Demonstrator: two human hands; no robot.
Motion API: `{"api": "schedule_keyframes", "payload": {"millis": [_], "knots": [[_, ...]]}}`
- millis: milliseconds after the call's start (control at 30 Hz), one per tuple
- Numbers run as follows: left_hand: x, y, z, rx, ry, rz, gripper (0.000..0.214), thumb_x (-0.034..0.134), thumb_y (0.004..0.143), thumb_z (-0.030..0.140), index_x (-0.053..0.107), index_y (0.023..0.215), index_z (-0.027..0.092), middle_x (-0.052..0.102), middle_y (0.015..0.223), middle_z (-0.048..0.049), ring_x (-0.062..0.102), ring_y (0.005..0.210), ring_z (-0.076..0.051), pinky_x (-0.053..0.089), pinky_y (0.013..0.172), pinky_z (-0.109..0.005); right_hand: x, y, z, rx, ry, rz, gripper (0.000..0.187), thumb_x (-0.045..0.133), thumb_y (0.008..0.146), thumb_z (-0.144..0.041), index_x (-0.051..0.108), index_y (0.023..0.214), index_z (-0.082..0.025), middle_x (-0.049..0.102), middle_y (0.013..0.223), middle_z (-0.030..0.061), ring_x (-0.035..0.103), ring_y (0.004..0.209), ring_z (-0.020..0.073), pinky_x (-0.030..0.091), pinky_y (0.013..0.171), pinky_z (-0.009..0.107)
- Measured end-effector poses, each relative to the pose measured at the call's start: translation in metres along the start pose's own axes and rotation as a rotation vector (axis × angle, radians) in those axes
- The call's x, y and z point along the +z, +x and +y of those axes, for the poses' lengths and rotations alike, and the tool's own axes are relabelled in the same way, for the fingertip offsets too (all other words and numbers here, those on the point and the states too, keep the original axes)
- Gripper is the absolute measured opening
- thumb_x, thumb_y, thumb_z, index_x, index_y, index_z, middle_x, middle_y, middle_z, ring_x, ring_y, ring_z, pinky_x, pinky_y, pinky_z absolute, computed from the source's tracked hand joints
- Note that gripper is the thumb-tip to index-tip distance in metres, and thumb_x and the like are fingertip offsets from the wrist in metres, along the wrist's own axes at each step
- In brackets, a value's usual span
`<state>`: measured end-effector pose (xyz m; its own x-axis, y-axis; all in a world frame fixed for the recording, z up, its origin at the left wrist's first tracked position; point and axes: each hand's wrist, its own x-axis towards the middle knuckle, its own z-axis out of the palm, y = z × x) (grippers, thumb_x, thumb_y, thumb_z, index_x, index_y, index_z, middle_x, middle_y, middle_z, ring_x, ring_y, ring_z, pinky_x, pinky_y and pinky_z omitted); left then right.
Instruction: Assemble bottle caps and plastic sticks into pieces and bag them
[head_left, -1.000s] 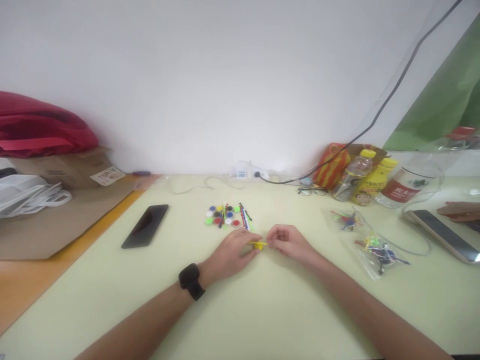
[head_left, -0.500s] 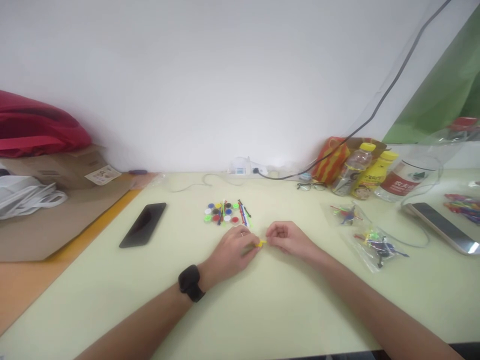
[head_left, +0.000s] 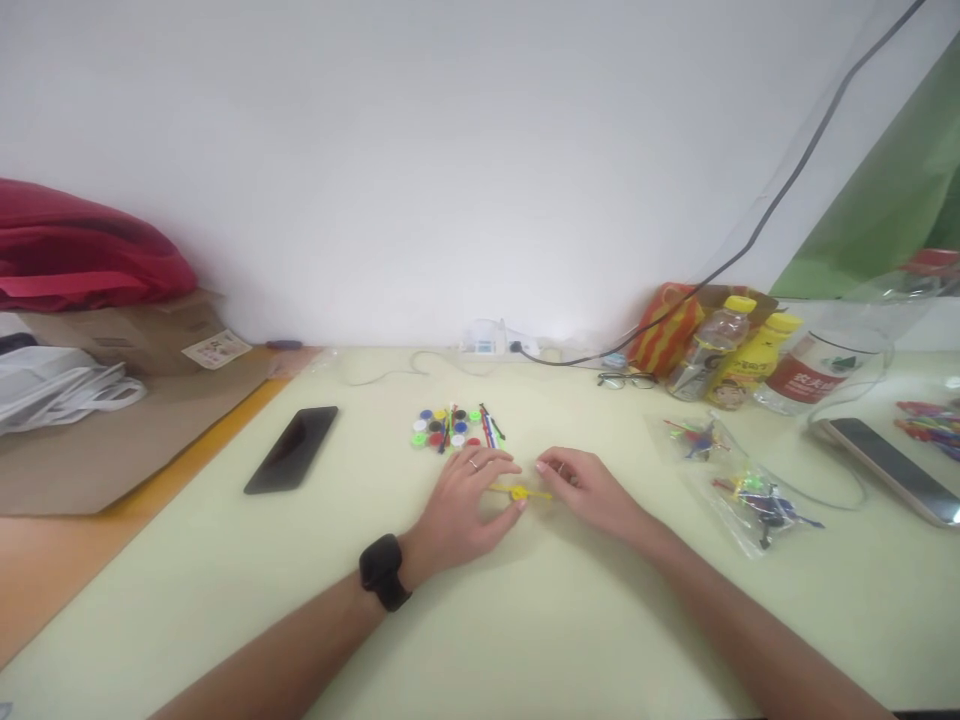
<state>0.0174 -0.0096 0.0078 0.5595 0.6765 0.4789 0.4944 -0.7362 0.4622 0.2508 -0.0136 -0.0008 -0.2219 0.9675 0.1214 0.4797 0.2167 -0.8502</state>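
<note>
A small yellow plastic piece (head_left: 520,493) with a rounded middle and thin arms lies on the pale table between my hands. My left hand (head_left: 466,508) is open, thumb and fingers spread on either side of the yellow piece. Just to the right, my right hand (head_left: 589,490) has its fingers curled together near one tip of that piece; anything inside them is hidden. Beyond the left hand are several coloured round discs (head_left: 419,426) and thin plastic sticks (head_left: 491,428) in a small group.
A black phone (head_left: 292,450) lies at left, near cardboard (head_left: 67,480). On the right are clear bags of coloured plastic parts (head_left: 769,508), another phone (head_left: 892,470) and a cable. Bottles (head_left: 712,350), a large jug (head_left: 810,370) and eyeglasses (head_left: 626,380) are toward the back.
My left fingers have opened from their pinch on the yellow piece, which now shows more fully on the table. The right hand stays close by with fingers curled. The view has shifted slightly.
</note>
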Motion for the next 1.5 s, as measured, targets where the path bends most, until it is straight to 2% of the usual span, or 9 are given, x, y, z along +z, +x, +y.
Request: {"api": "schedule_keyframes", "payload": {"millis": [100, 200, 267, 467, 733, 967, 1100, 1267, 1500], "knots": [[-0.002, 0.002, -0.002, -0.06, -0.039, 0.129, 0.021, 0.06, 0.098, 0.026, 0.063, 0.118, 0.027, 0.067, 0.122, -0.0057, 0.059, 0.12, -0.025, 0.044, 0.109, -0.046, 0.0, -0.005, -0.009, 0.104, -0.055, 0.118, 0.041, 0.055, 0.094, -0.056, 0.071, 0.082, -0.02, 0.061, 0.066, 0.0022, 0.051, 0.06, 0.0176, 0.037, 0.06, 0.031], [-0.003, 0.004, -0.004, -0.093, -0.054, 0.232, 0.017, 0.055, 0.101, 0.023, 0.063, 0.116, 0.026, 0.068, 0.12, -0.0053, 0.06, 0.119, -0.024, 0.045, 0.108, -0.044, -0.005, -0.011, -0.02, 0.27, 0.085, -0.074, 0.068, 0.043, 0.097, -0.065, 0.05, 0.046, -0.021, 0.039, 0.046, -0.0005, 0.038, 0.05, 0.0144, 0.031, 0.057, 0.031], [-0.004, 0.004, -0.005, -0.102, -0.059, 0.276, 0.016, 0.055, 0.102, 0.022, 0.063, 0.115, 0.026, 0.068, 0.118, -0.0052, 0.06, 0.118, -0.024, 0.046, 0.108, -0.045, -0.01, -0.012, -0.024, 0.293, 0.226, -0.186, 0.075, 0.039, 0.099, -0.067, 0.035, 0.038, -0.022, 0.026, 0.042, -0.0025, 0.03, 0.047, 0.0125, 0.028, 0.056, 0.032], [0.001, 0.005, -0.014, -0.108, -0.131, 0.277, 0.014, 0.057, 0.1, 0.021, 0.064, 0.111, 0.025, 0.069, 0.117, -0.0066, 0.064, 0.116, -0.023, 0.053, 0.105, -0.044, -0.015, -0.005, -0.017, 0.338, 0.293, 0.047, 0.067, 0.052, 0.092, -0.07, 0.049, 0.048, -0.02, 0.029, 0.05, -0.004, 0.027, 0.049, 0.0115, 0.022, 0.053, 0.03], [0.002, 0.007, -0.02, -0.247, -0.288, 0.32, 0.023, 0.066, 0.094, 0.031, 0.062, 0.115, 0.023, 0.071, 0.114, -0.0062, 0.071, 0.108, -0.022, 0.058, 0.106, -0.046, -0.008, -0.001, -0.008, 0.259, 0.153, 0.035, 0.063, 0.049, 0.092, -0.071, 0.063, 0.059, -0.019, 0.034, 0.053, -0.0033, 0.034, 0.05, 0.0127, 0.025, 0.051, 0.029], [-0.005, 0.008, -0.028, -0.192, -0.052, 0.294, 0.026, 0.065, 0.094, 0.027, 0.064, 0.12, 0.027, 0.069, 0.13, -0.0049, 0.049, 0.142, -0.03, 0.04, 0.119, -0.056, -0.009, 0.001, -0.005, 0.206, 0.087, 0.048, 0.059, 0.047, 0.094, -0.066, 0.064, 0.062, -0.02, 0.037, 0.055, -0.0027, 0.037, 0.051, 0.0137, 0.028, 0.051, 0.029], [-0.012, 0.014, -0.04, -0.16, 0.071, 0.312, 0.017, 0.063, 0.093, 0.023, 0.067, 0.11, 0.026, 0.071, 0.126, -0.0049, 0.053, 0.134, -0.029, 0.041, 0.116, -0.055, -0.011, 0.003, 0.001, 0.199, 0.044, 0.104, 0.058, 0.047, 0.093, -0.066, 0.064, 0.063, -0.02, 0.041, 0.055, -0.0021, 0.039, 0.051, 0.0144, 0.029, 0.052, 0.029], [-0.012, 0.013, -0.057, -0.172, 0.232, 0.216, 0.02, 0.064, 0.092, 0.025, 0.07, 0.111, 0.024, 0.066, 0.136, -0.0073, 0.047, 0.136, -0.034, 0.04, 0.115, -0.059, -0.013, 0.007, 0.01, 0.193, 0.006, 0.126, 0.057, 0.046, 0.093, -0.067, 0.063, 0.064, -0.02, 0.041, 0.055, -0.0021, 0.04, 0.051, 0.0152, 0.028, 0.052, 0.029], [-0.015, 0.01, -0.061, -0.196, 0.339, 0.189, 0.023, 0.066, 0.088, 0.025, 0.071, 0.111, 0.027, 0.069, 0.128, -0.0073, 0.05, 0.127, -0.039, 0.044, 0.103, -0.06, -0.011, 0.008, 0.011, 0.171, -0.016, 0.128, 0.053, 0.045, 0.095, -0.062, 0.062, 0.065, -0.02, 0.039, 0.056, -0.0025, 0.041, 0.053, 0.0155, 0.028, 0.054, 0.029]]}}
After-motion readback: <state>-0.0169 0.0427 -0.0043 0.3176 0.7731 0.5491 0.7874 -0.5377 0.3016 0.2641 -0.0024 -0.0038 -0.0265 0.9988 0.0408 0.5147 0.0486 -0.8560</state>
